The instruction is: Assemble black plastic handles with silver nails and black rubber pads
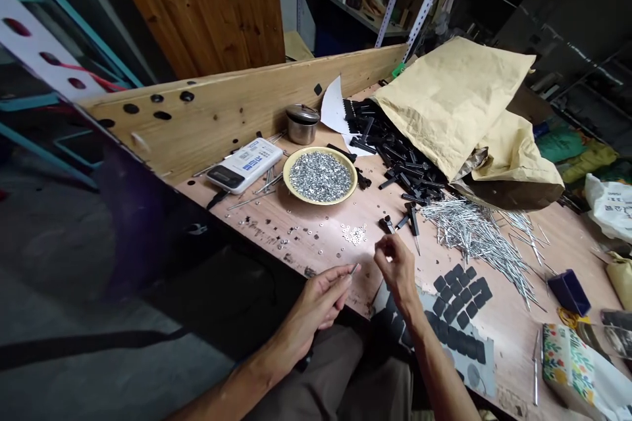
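Left grip (323, 297) is pinching a little metal bit (354, 268) near the surface (516, 332); I can't tell if the right grip (399, 273) is holding anything. Rods (471, 237) and black pieces (402, 154) are lying in piles, so plenty seems to be waiting.

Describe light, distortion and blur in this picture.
Head view: table lit, floor dark; head view: posts slant, probably wide lens or camera tilt; head view: left hand and rods fairly crisp, upper right corner too dim for detail.
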A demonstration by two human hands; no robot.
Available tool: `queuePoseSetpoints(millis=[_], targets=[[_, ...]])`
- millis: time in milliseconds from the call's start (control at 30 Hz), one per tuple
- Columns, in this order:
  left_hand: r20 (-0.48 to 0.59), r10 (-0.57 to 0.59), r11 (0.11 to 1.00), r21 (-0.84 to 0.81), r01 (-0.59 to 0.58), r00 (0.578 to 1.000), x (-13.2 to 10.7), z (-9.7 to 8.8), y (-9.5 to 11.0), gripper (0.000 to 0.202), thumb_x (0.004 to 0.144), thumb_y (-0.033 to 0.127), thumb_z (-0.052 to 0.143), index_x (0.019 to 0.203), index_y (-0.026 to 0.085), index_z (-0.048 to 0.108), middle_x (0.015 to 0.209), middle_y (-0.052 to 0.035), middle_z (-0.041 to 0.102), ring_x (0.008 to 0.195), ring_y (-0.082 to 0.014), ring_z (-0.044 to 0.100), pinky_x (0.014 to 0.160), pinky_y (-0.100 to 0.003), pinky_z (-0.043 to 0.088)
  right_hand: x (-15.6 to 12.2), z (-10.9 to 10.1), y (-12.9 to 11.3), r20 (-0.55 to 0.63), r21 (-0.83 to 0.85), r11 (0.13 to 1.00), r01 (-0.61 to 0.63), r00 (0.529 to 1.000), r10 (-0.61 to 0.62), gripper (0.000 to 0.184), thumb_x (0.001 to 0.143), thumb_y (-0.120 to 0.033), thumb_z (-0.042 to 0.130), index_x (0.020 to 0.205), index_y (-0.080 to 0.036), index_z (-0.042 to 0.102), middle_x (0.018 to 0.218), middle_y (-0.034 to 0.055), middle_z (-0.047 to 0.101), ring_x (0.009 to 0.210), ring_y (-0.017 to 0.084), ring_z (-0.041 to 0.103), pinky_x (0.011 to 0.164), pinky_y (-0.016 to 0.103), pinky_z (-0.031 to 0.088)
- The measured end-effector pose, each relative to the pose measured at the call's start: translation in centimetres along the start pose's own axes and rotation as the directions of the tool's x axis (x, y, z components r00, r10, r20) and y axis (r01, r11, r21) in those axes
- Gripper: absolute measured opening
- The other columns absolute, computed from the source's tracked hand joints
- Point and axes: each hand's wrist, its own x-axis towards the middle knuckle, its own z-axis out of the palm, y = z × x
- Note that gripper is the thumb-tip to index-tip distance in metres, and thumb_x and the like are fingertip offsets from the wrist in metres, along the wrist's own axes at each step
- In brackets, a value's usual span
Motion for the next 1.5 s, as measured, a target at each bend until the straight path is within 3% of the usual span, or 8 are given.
queuePoseSetpoints(millis=[133, 233, 767, 900, 1000, 1133, 1367, 1500], targets=[[0.086, 0.019, 0.997, 0.077, -0.026, 0.996, 0.1, 1.9, -0.8, 0.059, 0.063, 0.050, 0.067, 0.108, 0.012, 0.062, 0.048, 0.0103, 0.036, 0.035, 0.0001, 0.016, 0.038, -0.018, 0.004, -4.3, -1.7, -0.7, -0.102, 0.410, 0.891, -0.193, 0.961, 0.255, 0.010, 0.073, -0.028, 0.059, 0.074, -0.019, 0.053, 0.067, -0.0019, 0.057, 0.059, 0.012, 0.055, 0.058, 0.025, 0.047], [0.154, 0.029, 0.988, 0.144, -0.052, 0.988, -0.3, 3.4, -1.6, 0.061, 0.062, 0.052, 0.067, 0.106, 0.011, 0.064, 0.048, 0.0099, 0.036, 0.036, -0.0004, 0.016, 0.038, -0.018, 0.006, -6.6, -2.9, -1.3, -0.123, 0.560, 0.799, -0.220, 0.931, 0.343, 0.015, 0.071, -0.030, 0.064, 0.072, -0.019, 0.053, 0.066, -0.0019, 0.059, 0.058, 0.012, 0.057, 0.058, 0.025, 0.048], [0.296, 0.194, 0.856, 0.415, -0.309, 0.935, -2.1, 5.8, -3.9, 0.049, 0.070, 0.045, 0.058, 0.105, 0.012, 0.069, 0.047, 0.0075, 0.037, 0.045, -0.0064, 0.028, 0.043, -0.020, 0.020, -12.2, -5.0, -1.2, -0.289, 0.639, 0.763, -0.096, 0.890, 0.353, 0.018, 0.071, -0.028, 0.069, 0.074, -0.019, 0.054, 0.074, 0.0013, 0.068, 0.067, 0.014, 0.065, 0.064, 0.026, 0.054], [0.299, 0.159, 0.871, 0.407, -0.276, 0.941, -2.1, 5.9, -4.2, 0.051, 0.069, 0.046, 0.061, 0.106, 0.012, 0.068, 0.046, 0.0080, 0.035, 0.045, -0.0062, 0.028, 0.043, -0.020, 0.021, -13.1, -4.9, -0.8, -0.390, 0.479, 0.877, -0.027, 0.889, 0.241, 0.009, 0.076, -0.023, 0.063, 0.077, -0.020, 0.055, 0.075, 0.0020, 0.069, 0.068, 0.015, 0.066, 0.063, 0.027, 0.055], [0.292, 0.146, 0.871, 0.416, -0.263, 0.945, -2.1, 6.0, -4.6, 0.054, 0.069, 0.048, 0.061, 0.109, 0.011, 0.067, 0.046, 0.0082, 0.035, 0.044, -0.0060, 0.027, 0.043, -0.020, 0.020, -13.5, -4.8, -0.5, -0.488, 0.158, 0.979, 0.129, 0.872, -0.036, 0.006, 0.080, -0.016, 0.057, 0.082, -0.021, 0.059, 0.077, 0.0030, 0.069, 0.072, 0.016, 0.067, 0.065, 0.028, 0.055], [0.277, 0.141, 0.880, 0.404, -0.249, 0.950, -2.1, 6.0, -4.9, 0.059, 0.069, 0.051, 0.060, 0.113, 0.011, 0.064, 0.046, 0.0089, 0.032, 0.043, -0.0053, 0.026, 0.041, -0.020, 0.017, -13.6, -4.9, -0.2, -0.452, -0.157, 0.926, 0.343, 0.809, -0.376, 0.017, 0.084, -0.010, 0.050, 0.089, -0.022, 0.062, 0.083, 0.0056, 0.070, 0.078, 0.018, 0.066, 0.069, 0.032, 0.056], [0.325, -0.030, 0.915, 0.389, -0.104, 0.945, -2.2, 5.8, -3.9, 0.064, 0.067, 0.049, 0.063, 0.120, 0.012, 0.059, 0.048, 0.0106, 0.032, 0.040, -0.0028, 0.018, 0.040, -0.018, 0.011, -13.8, -6.4, 0.4, -0.320, 0.099, 0.992, 0.080, 0.946, -0.045, 0.015, 0.087, -0.023, 0.055, 0.096, -0.023, 0.066, 0.085, 0.0046, 0.067, 0.076, 0.015, 0.065, 0.065, 0.026, 0.055], [0.356, -0.085, 0.890, 0.447, -0.090, 0.931, -2.1, 5.6, -3.8, 0.062, 0.069, 0.048, 0.063, 0.118, 0.011, 0.059, 0.046, 0.0110, 0.032, 0.039, -0.0027, 0.017, 0.039, -0.018, 0.011, -13.5, -7.8, 0.9, -0.144, 0.146, 0.986, 0.080, 0.988, -0.058, 0.016, 0.087, -0.030, 0.055, 0.091, -0.024, 0.070, 0.079, 0.0033, 0.066, 0.071, 0.014, 0.064, 0.062, 0.023, 0.053]])
